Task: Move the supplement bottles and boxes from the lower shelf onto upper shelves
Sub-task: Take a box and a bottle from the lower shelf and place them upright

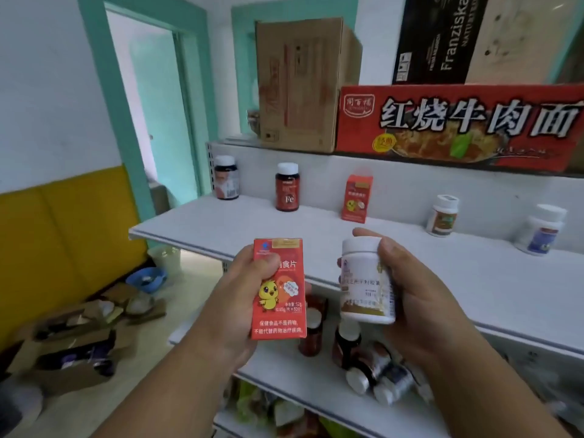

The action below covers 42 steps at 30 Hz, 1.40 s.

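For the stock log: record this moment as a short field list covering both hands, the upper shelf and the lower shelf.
left hand: left hand grips a red cardboard box with a yellow chick
right hand: right hand grips a white plastic bottle with a white cap
upper shelf: white upper shelf carries four standing bottles and a small red box, spaced apart
lower shelf: white lower shelf holds dark bottles, some upright, some lying

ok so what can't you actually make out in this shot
- Head view: count of bottles on the lower shelf; the left hand, red box and white bottle in the right hand hide part.
- White bottle's label print: blurred.
- Red noodle carton: cut off by right edge.
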Tool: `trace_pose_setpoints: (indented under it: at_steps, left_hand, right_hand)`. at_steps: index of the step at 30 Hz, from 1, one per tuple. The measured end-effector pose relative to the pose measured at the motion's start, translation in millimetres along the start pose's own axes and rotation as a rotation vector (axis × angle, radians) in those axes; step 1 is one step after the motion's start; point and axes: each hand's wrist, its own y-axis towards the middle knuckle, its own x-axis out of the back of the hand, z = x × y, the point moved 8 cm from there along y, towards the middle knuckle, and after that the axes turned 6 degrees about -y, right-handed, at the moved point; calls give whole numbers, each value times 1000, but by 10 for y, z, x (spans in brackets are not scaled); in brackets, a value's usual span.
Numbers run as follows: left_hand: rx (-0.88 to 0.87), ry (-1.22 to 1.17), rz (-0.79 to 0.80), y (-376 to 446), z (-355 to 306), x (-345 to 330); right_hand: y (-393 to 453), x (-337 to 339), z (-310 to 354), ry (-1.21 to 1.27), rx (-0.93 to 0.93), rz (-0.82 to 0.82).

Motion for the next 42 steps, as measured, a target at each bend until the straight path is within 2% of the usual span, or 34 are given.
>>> trace_pose_setpoints:
  at_steps: [7,11,15,18,22,26,30,36,42]
  left_hand:
    - [-23,76,25,1035,-88,38]
    - [-23,190,14,1556,-286,148]
    - [34,283,57,1995,-330,224]
    - [92,383,174,2261,-231,81]
    - [126,587,435,2507,-93,-334]
    - [96,586,523,2640,46,-569]
    - [64,681,584,2607,234,-639]
    - [-135,876,499,2631,203,-695]
    - [-113,936,380,2608,189,-682]
  right_hand:
    - [924,1,76,-229,41,-120]
    - [1409,-169,278,-484,186,-122]
    - [1550,-240,297,-505,191,-160]
    - [1615,8,303,-438,203,-355]
    - [1551,336,410,-415,263,-638]
    - [1495,405,417,-474,248,-688]
    - [1383,424,463,-574,243,-706]
    - [1325,637,511,-648,248,-708]
    - [1287,827,643,-752,281,-660]
